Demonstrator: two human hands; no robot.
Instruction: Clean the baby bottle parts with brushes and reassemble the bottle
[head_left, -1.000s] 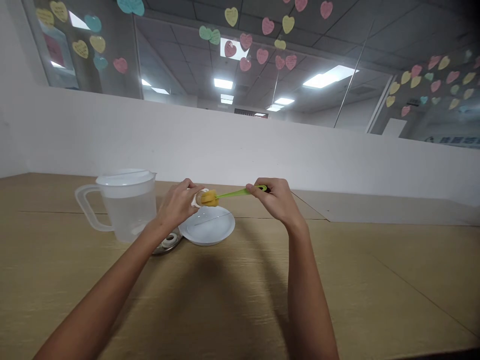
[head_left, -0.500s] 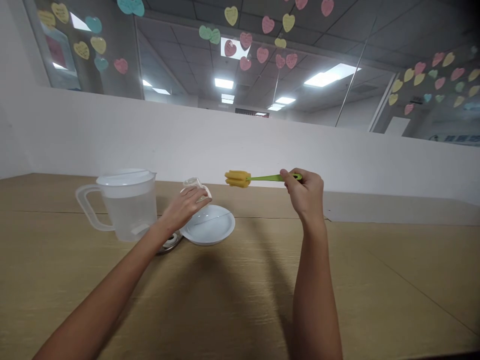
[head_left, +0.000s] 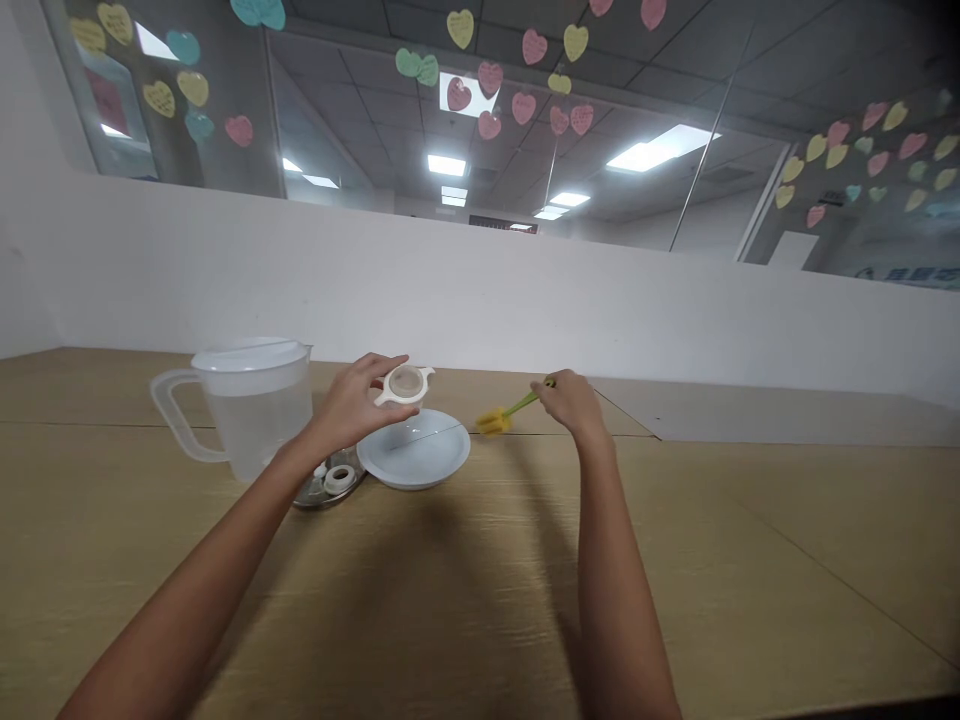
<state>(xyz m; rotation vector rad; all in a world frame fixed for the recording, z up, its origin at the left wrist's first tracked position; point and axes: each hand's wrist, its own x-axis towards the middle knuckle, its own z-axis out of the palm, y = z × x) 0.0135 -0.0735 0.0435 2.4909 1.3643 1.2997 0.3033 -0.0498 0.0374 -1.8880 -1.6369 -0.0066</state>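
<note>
My left hand [head_left: 349, 402] is closed on a clear baby bottle [head_left: 406, 382] with white side handles, one round end of it turned towards me. It is held above the far part of a white bowl [head_left: 414, 462]. In my right hand [head_left: 571, 400] is the green handle of a bottle brush [head_left: 495, 420], its yellow sponge head pointing left and slightly down. The sponge is just right of the bowl, apart from the bottle. A metal tray [head_left: 315, 500] beside the bowl carries a white bottle ring [head_left: 340, 479] and small parts, partly hidden by my left wrist.
A clear plastic pitcher [head_left: 259, 425] with a white lid and a side handle stands left of the bowl, holding clear liquid. Behind the wooden table [head_left: 465, 610] runs a low white wall [head_left: 480, 290] below a window with heart-shaped notes.
My left hand has turned the bottle so its round end faces me. My right hand has lowered the brush and moved it a little left, tilting the sponge downward.
</note>
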